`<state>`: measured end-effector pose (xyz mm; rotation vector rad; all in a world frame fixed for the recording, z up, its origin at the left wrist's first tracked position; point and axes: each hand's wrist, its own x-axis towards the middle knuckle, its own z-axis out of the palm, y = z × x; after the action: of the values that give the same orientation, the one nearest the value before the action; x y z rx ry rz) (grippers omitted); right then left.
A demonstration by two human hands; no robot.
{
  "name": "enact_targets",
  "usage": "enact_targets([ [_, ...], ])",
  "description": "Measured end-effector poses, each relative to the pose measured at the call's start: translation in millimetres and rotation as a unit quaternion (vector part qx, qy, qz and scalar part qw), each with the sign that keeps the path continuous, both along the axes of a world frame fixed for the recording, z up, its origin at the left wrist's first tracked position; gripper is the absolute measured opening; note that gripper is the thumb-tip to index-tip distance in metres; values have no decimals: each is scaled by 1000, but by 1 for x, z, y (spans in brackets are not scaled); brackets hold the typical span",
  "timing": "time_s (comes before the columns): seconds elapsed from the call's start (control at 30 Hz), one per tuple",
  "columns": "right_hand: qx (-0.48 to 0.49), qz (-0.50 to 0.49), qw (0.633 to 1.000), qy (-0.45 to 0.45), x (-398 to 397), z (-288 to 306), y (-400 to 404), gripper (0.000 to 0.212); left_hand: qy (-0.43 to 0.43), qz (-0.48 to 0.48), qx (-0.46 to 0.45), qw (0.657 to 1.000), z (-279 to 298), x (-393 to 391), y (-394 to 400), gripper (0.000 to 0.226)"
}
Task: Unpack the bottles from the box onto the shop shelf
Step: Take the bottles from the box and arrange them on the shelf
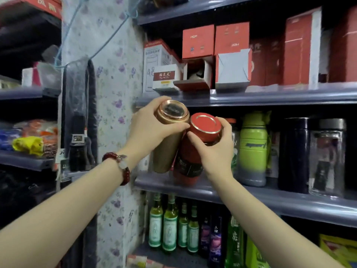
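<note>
We face a grey shop shelf (270,198) whose middle tier carries the bottles, beside a flowered wall panel (114,74). On the tier above it stand red boxes (198,41), one of them an opened box (197,74) lying with its flaps out.

Our left hand (148,130) is wrapped around the upper body of a gold bottle (169,140), thumb across its near side and fingers behind its cap. The bottle tilts with its top toward us; its base is at the front edge of the middle tier, though we cannot tell whether it touches the surface. Our right hand (214,149) grips a red bottle (195,149) just below its red lid, thumb in front and fingers curled over the far side. This bottle also leans toward us, and its lower end sits on the tier. The two bottles touch near their tops, with the gold one to the left.

To the right of our hands, on the same tier, stand a green flask (254,147), a dark flask (294,153) and a clear glass bottle (328,157), all upright. The tier below holds a row of green glass bottles (170,227). A red bead bracelet (120,167) circles our left wrist.
</note>
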<state>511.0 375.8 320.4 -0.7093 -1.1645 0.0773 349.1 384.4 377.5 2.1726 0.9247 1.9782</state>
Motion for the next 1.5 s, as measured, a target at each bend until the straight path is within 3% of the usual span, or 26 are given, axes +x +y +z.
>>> enact_targets([
  [0.3, 4, -41, 999, 19, 25, -1, 30, 71, 0, -25, 7, 1000, -8, 30, 42, 69],
  [0.6, -83, -35, 995, -37, 32, 23, 66, 74, -56, -29, -66, 996, -5, 29, 100, 62],
  [0.7, -109, -43, 992, -44, 30, 29, 78, 78, -73, -28, -77, 994, -6, 30, 116, 74],
  [1.0, -196, -63, 975, -82, 21, 47, 108, 65, -119, -8, -150, 982, -2, 40, 147, 59],
  [1.23, -200, -83, 973, -86, 23, 40, 114, 65, -74, -32, -192, 978, -3, 42, 173, 61],
  [1.5, -173, -86, 971, -143, 20, 14, 105, 86, -88, -45, -203, 974, -14, 40, 176, 101],
])
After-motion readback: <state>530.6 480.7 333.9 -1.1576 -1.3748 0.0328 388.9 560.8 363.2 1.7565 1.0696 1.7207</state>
